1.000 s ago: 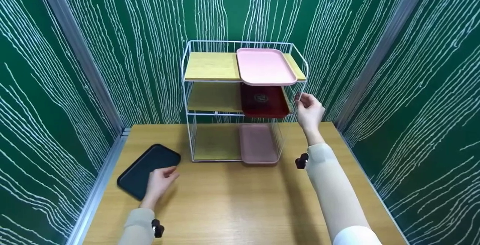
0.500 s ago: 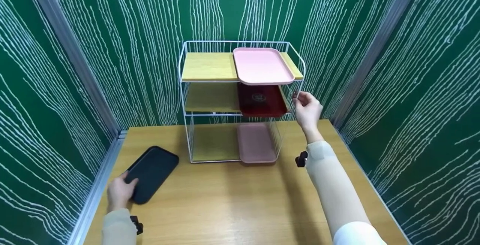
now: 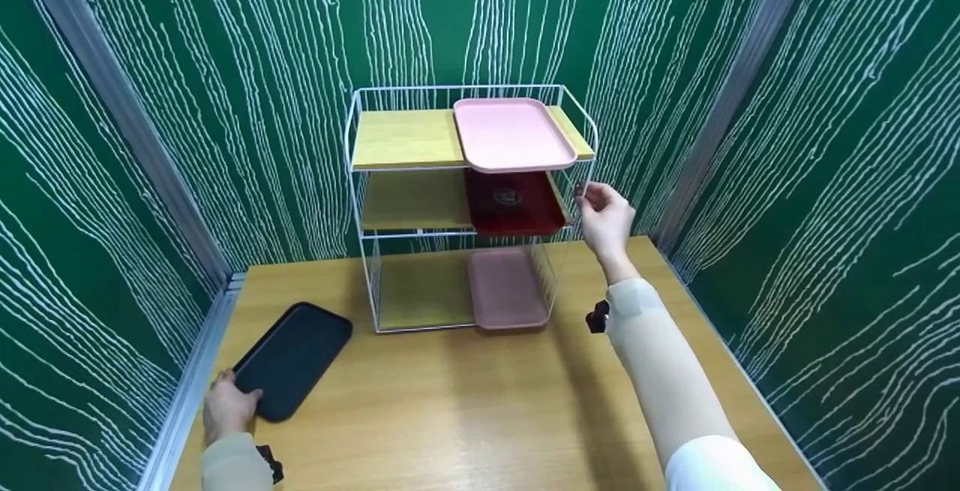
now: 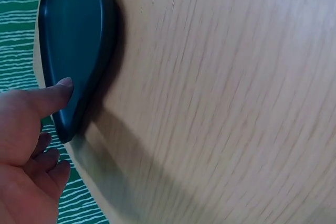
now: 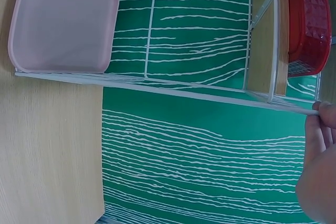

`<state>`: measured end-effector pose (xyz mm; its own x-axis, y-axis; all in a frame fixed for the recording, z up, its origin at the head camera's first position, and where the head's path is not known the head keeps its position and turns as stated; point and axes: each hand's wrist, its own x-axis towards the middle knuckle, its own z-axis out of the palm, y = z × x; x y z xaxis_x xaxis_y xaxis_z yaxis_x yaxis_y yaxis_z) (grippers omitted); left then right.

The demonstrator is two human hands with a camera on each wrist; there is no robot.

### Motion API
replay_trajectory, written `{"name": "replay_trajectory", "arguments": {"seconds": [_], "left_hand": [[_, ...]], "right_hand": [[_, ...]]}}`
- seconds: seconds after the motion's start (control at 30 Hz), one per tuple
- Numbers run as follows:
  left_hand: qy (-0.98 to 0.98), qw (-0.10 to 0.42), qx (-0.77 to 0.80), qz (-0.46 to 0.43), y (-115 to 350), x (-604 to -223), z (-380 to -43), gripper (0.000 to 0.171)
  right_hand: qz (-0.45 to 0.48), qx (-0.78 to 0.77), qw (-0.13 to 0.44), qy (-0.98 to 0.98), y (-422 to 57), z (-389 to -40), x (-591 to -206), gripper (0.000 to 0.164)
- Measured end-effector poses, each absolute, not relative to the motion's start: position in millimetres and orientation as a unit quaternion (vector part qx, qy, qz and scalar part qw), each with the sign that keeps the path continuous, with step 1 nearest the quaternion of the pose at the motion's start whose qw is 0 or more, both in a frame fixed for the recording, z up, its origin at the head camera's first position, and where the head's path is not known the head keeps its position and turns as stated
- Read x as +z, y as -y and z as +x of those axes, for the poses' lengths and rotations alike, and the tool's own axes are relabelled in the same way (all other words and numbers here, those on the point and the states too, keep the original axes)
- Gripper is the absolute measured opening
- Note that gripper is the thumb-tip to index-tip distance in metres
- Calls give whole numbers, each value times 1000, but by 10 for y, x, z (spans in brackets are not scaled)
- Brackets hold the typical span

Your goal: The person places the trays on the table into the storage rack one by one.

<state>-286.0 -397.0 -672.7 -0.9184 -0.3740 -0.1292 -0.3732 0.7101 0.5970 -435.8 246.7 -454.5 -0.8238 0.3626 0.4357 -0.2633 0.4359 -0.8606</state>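
A dark rectangular tray (image 3: pixel 296 359) lies at an angle on the left of the table. My left hand (image 3: pixel 229 406) grips its near left corner. In the left wrist view the thumb (image 4: pixel 58 95) reaches over the rim onto the tray's inner face, while the other fingers are curled at the outer side. At the right, my right hand (image 3: pixel 609 224) pinches the front post of a white wire rack (image 3: pixel 409 137) between thumb and fingertips, level with its middle tier. The right wrist view shows that post (image 5: pixel 210 98) running into the fingers.
The rack's three tiers have yellow boards. A pink tray (image 3: pixel 514 133) sits on top, a dark red tray (image 3: pixel 517 202) on the middle tier and another pink tray (image 3: pixel 508 288) at the bottom, all toward the right. Green walls with white lines (image 3: pixel 442 18) enclose the wooden table (image 3: pixel 420 408).
My left hand has moved left from over the dark tray's near right side and taken hold of its near left corner. The right hand keeps pinching the rack post.
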Motion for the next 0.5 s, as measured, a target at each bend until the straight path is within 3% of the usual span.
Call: {"name": "replay_trajectory", "arguments": {"seconds": [0.5], "left_hand": [[907,-20,-372,196,4033,-6795,-2800,99]], "right_hand": [[-22,528,299,795,-2467,-4344,-4542,21]]}}
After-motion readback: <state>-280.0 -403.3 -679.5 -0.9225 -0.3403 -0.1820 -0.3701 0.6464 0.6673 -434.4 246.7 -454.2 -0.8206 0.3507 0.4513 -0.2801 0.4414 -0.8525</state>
